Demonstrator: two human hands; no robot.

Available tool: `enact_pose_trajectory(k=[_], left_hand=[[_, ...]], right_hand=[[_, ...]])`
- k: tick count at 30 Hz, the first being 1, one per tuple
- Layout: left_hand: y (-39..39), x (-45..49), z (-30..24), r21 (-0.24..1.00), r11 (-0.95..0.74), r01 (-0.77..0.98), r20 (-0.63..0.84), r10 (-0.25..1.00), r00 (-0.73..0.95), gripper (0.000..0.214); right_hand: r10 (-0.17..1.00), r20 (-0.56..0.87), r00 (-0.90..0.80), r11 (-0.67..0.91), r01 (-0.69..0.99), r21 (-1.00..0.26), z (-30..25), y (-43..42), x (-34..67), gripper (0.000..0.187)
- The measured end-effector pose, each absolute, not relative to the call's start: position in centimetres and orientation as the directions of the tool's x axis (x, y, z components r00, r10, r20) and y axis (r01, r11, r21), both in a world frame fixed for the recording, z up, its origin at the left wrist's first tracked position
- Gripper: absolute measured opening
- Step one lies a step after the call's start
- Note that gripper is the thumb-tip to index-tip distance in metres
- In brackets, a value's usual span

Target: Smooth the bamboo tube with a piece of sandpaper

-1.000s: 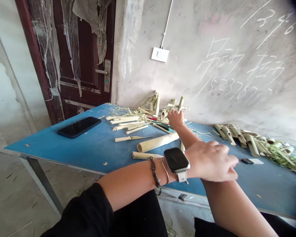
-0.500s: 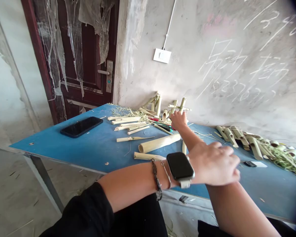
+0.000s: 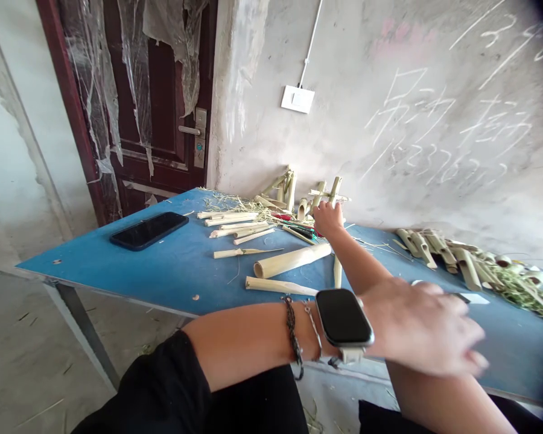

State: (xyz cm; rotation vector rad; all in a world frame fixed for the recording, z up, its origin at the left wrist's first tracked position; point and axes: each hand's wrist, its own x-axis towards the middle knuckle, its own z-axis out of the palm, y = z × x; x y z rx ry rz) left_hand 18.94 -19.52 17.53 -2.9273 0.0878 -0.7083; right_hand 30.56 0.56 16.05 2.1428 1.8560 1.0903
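Observation:
My right hand [image 3: 328, 218] reaches far across the blue table [image 3: 172, 265] to the bamboo pieces [image 3: 326, 191] leaning against the wall. Its fingers are curled, and what they hold is hidden. Red and green tools [image 3: 298, 229] lie just to its left. My left arm, wearing a black smartwatch [image 3: 344, 317] and bracelets, crosses over my right forearm. My left hand [image 3: 428, 330] lies on that forearm with its fingers stretched out, slightly blurred, holding nothing. A thick bamboo tube [image 3: 292, 260] and a thinner stick [image 3: 278, 286] lie on the table between my arms.
A black phone [image 3: 148, 231] lies at the table's left. Split bamboo strips [image 3: 235, 224] and shavings sit toward the back. Cut bamboo tubes and green scraps [image 3: 470, 260] are heaped at the right. A dark door [image 3: 163, 108] and a chalk-marked wall stand behind.
My left hand has slid right and down along my right forearm. My right hand stays at the bamboo pieces by the wall.

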Motion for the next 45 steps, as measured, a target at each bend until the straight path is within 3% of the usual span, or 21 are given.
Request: enact_pose_trajectory(k=[4, 10, 14, 20, 29, 33, 39, 45], left_hand=[[-18.3, 18.2, 18.7, -0.044, -0.985, 0.168, 0.485, 0.126, 0.865, 0.036], [-22.1, 15.5, 15.7, -0.107, -0.993, -0.055, 0.519, -0.103, 0.848, 0.048], [-23.5, 13.3, 14.1, -0.104, -0.991, 0.081, 0.611, 0.0, 0.791, 0.045], [-23.3, 11.9, 12.6, -0.211, -0.964, 0.16, 0.719, -0.042, 0.693, 0.054], [-23.1, 11.4, 12.0, -0.048, -0.99, 0.131, 0.821, 0.036, 0.57, 0.047], [-22.8, 11.4, 12.5, -0.046, -0.989, 0.139, 0.836, 0.038, 0.547, 0.046], [-22.0, 12.1, 13.0, -0.019, -0.988, 0.153, 0.859, 0.062, 0.508, 0.061], [-21.5, 12.4, 13.2, -0.006, -0.993, 0.115, 0.85, 0.056, 0.524, 0.065]], right_hand=[[0.897, 0.441, -0.009, -0.242, 0.826, 0.51, 15.9, 0.6, 30.4, 0.033], [0.893, 0.45, 0.019, -0.264, 0.831, 0.489, 16.0, 0.3, 30.9, 0.034], [0.891, 0.454, 0.022, -0.269, 0.831, 0.487, 16.6, 0.0, 31.2, 0.034], [0.897, 0.443, 0.02, -0.277, 0.804, 0.525, 17.7, 0.3, 30.1, 0.037], [0.938, 0.31, -0.154, -0.146, 0.636, 0.758, 19.1, 1.5, 28.3, 0.046], [0.944, 0.228, -0.238, -0.067, 0.536, 0.841, 19.6, 1.0, 27.1, 0.052], [0.935, 0.159, -0.316, -0.001, 0.447, 0.894, 19.6, 1.2, 25.8, 0.055], [0.919, 0.157, -0.362, 0.033, 0.467, 0.883, 19.1, 1.4, 24.7, 0.053]])
